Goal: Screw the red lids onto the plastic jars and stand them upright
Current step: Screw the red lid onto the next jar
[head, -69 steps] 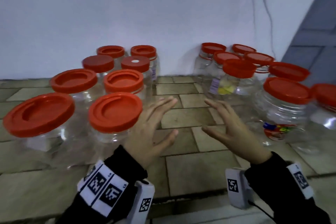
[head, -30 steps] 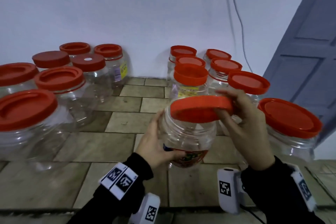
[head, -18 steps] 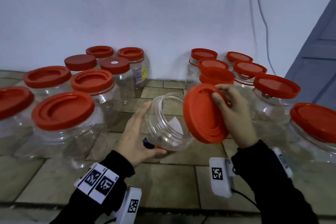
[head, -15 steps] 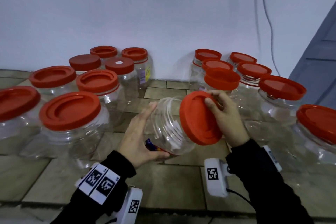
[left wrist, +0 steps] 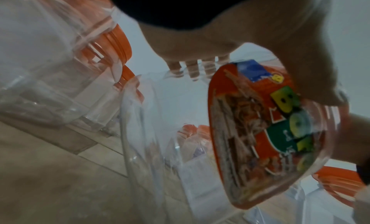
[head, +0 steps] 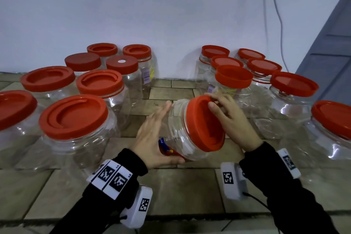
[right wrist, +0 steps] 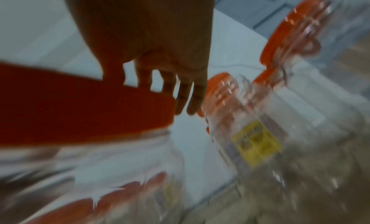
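A clear plastic jar [head: 178, 131] with a red printed label [left wrist: 260, 124] is held tilted above the tiled floor, its mouth turned to the right. A red lid [head: 205, 125] sits over that mouth. My left hand [head: 152, 138] holds the jar's body from the left, fingers spread up its side and thumb under the label. My right hand [head: 229, 121] grips the lid, fingertips hooked on its upper rim. In the blurred right wrist view the lid [right wrist: 80, 108] lies under the right hand [right wrist: 152, 45]. In the left wrist view the left hand [left wrist: 200, 37] wraps the jar.
Several capped jars stand on the left, the nearest [head: 74, 118] close to my left wrist. Another group of capped jars [head: 294, 85] stands on the right. A white wall with a hanging cable [head: 279, 15] is behind, and a blue door [head: 332, 43] at the right.
Both hands were empty, then took up a jar and its lid. The lid, held off the mouth half a second ago, now sits on it.
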The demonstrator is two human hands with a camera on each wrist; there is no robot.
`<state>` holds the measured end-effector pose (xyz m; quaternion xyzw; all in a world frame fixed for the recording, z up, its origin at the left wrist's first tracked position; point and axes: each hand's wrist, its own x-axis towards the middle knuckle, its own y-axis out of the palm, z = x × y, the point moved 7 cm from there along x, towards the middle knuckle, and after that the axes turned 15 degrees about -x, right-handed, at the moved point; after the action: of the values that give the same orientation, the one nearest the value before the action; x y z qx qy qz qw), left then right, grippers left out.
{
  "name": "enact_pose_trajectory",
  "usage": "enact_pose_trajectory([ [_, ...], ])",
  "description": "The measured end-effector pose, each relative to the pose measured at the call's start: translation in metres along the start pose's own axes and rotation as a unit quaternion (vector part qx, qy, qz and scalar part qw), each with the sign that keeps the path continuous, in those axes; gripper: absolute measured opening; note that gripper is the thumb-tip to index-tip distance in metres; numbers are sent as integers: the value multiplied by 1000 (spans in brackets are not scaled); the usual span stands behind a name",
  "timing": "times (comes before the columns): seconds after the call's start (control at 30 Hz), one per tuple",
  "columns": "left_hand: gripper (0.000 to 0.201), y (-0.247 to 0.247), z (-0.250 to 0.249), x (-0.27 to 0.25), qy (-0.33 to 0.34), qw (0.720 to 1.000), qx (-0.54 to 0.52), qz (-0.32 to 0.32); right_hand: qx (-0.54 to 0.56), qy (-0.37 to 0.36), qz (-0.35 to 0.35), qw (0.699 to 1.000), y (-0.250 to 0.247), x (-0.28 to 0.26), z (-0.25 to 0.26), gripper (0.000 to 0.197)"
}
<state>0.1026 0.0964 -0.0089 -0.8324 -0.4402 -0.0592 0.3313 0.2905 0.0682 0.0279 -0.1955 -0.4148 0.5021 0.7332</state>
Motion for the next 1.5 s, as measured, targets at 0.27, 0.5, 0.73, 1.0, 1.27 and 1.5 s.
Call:
enact_pose_trajectory([
  [0.27,119,8,1,10,28,999,4,19,-222,-25,208,952,-3,-33,25,118],
  [0.5,118,10,3,15,42,998,-13,40,-235,-136,232,934,-5,-27,31,112],
  [0.73,118,14,2,17,37,999,-2,30,-215,22,284,934,-4,-21,11,115],
  [1.0,118,14,2,19,29,999,-8,32,-233,-2,281,931,-4,-18,19,109],
  [1.27,118,14,3,27,19,998,-7,51,-191,-11,311,931,-9,-20,16,121],
  [1.5,118,17,1,27,10,998,19,52,-225,34,236,945,-5,-11,9,101],
])
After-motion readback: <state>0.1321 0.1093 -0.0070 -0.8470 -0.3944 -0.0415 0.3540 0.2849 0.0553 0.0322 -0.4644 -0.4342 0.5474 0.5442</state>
